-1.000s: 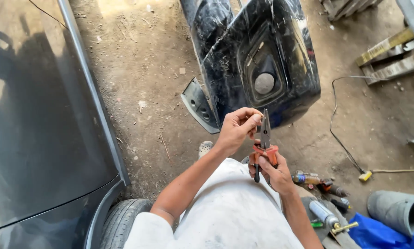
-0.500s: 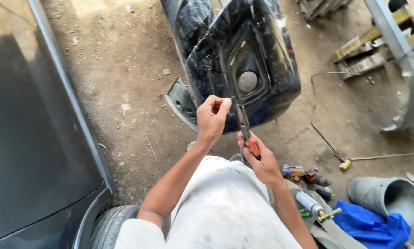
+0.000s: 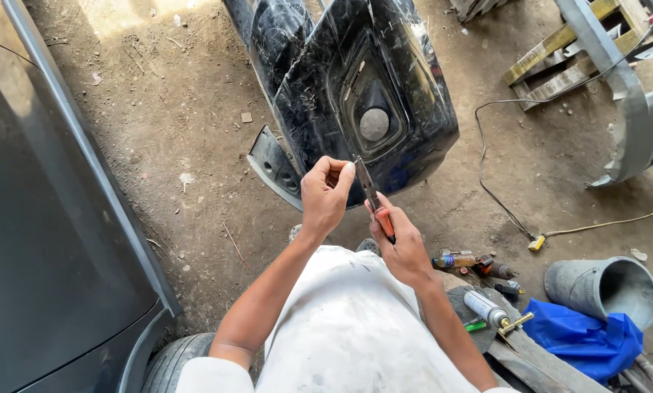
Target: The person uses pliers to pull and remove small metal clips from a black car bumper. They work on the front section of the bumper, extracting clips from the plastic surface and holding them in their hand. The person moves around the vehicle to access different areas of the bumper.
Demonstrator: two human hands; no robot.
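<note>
Right hand [image 3: 403, 244] in a closed grip on orange-handled pliers [image 3: 373, 200], left hand [image 3: 325, 193] pinching at the pliers' tip, above black bumper [image 3: 355, 87] on dirt floor [image 3: 195, 145].

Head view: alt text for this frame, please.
Right hand grips orange-handled pliers whose tip meets the pinched fingers of the left hand, above a scratched black car bumper on dirt ground. Tools and a grey bucket lie right.

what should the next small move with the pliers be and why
Probably squeeze the pliers shut. The right hand grips the orange handles, and the tips meet the pinched fingertips of the left hand, above the black bumper. Whatever is pinched is too small to tell.
</note>
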